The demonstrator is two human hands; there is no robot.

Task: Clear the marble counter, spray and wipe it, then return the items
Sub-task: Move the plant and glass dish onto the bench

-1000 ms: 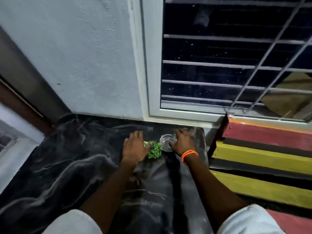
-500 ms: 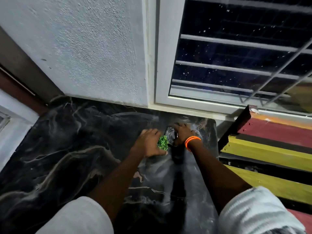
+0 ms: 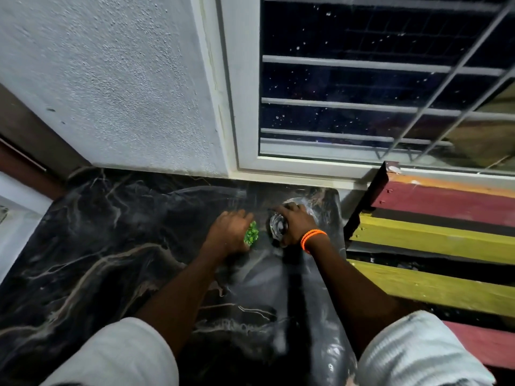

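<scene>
The black marble counter (image 3: 97, 246) with pale veins fills the lower left. Near its far right corner my left hand (image 3: 230, 232) is closed around a small green leafy plant (image 3: 251, 233), most of which is hidden by my fingers. Right beside it my right hand (image 3: 295, 225), with an orange band on the wrist, grips a clear glass (image 3: 277, 226) from its right side. The two items sit close together, a small gap apart. I cannot tell whether they rest on the marble or are lifted.
A white textured wall (image 3: 111, 79) and a barred window (image 3: 376, 93) rise directly behind the counter. To the right stands a slatted bench (image 3: 432, 240) painted red, yellow and black, its dark end close to my right wrist. A pale surface (image 3: 16, 218) borders the counter's left edge.
My left hand went from flat beside the plant to closed around it. My right hand tightened on the glass. The view moved closer and shifted.
</scene>
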